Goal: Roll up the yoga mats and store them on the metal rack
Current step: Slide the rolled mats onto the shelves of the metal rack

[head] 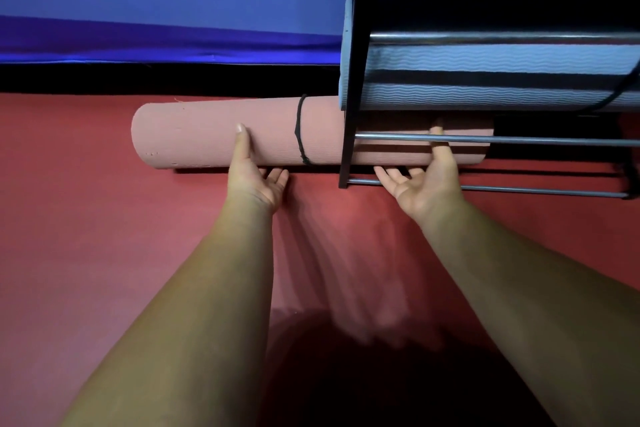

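Rolled pink foam yoga mat (207, 135), bound by a black elastic loop (300, 135), long axis parallel to the black metal rack's (349, 135) lowest rails; right end inside the rack, left end projecting beyond its post; left hand (254, 172) grips the projecting part, right hand (426, 180) cradles the inserted part, thumbs in front, fingers beneath; rolled blue mats (485, 59) occupy the tier above.

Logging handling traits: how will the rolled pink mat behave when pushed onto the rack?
The pink mat probably keeps its shape: a black band cinches it, and it shows no sag between left hand and right hand. Round, it may roll on the rack bars. Its ribbed surface likely grips, not slides.
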{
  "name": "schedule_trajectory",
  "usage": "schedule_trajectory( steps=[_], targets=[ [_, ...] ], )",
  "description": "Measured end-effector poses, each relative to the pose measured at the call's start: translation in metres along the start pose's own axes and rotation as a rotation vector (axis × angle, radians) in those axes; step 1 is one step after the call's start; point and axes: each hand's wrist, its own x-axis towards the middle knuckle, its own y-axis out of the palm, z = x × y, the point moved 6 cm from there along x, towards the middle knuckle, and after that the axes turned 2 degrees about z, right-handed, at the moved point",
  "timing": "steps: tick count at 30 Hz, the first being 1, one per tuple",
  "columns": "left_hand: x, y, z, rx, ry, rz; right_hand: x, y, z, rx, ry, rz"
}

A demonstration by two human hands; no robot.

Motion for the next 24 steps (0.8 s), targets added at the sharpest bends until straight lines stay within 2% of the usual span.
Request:
schedule_trajectory(
  steps=[8,12,16,24],
  targets=[
    [-0.001,0.025,0.020,-0.043,-0.113,0.006,0.002,-0.020,0.025,-0.015,-0.058,-0.008],
    [-0.011,0.041,0.019,0.120,-0.070,0.068,0.006,-0.032,0.037,-0.034,-0.065,0.005],
    [-0.029,0.060,0.035,0.285,-0.081,0.136,0.013,-0.024,0.024,-0.125,0.007,0.073],
    [-0.053,0.068,0.076,0.450,-0.188,0.200,0.024,-0.010,0.033,0.012,0.054,-0.086]
  ],
)
